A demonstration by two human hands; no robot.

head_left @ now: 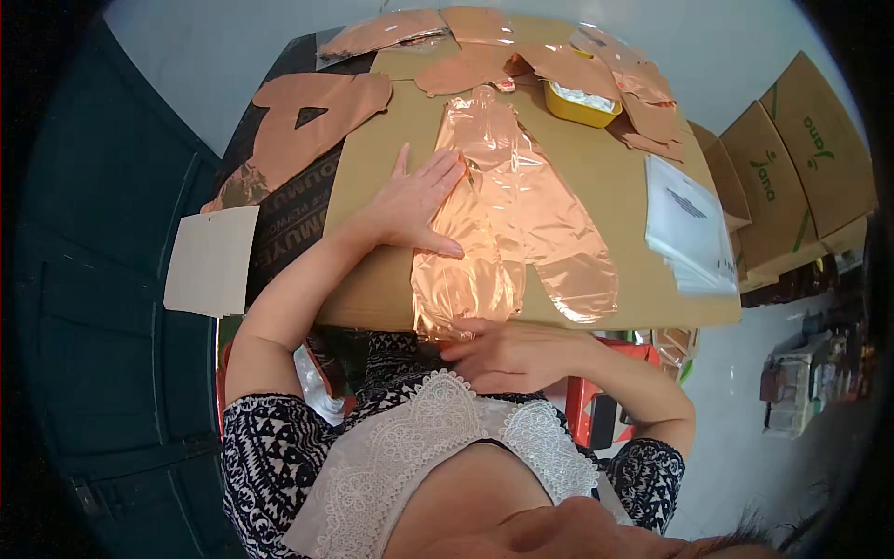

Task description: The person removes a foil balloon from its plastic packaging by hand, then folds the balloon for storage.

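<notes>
Your rose-gold foil balloon lies deflated in the middle of the cardboard-covered tabletop, its two legs pointing toward you and the near end of one leg reaching the front edge. It looks mostly flattened, but that near leg is wrinkled where it meets the edge, so I judge the smoothing about half done. Your left hand presses flat on the balloon's left side, grip wide, holding nothing. Your right hand rests on the crumpled near end at the tabletop's edge, fingers loosely spread, grasping nothing. Open cardboard lies on either side. Farther off are a letter-A balloon to the left, a yellow tray beyond, and a stack of white packets on the right.
</notes>
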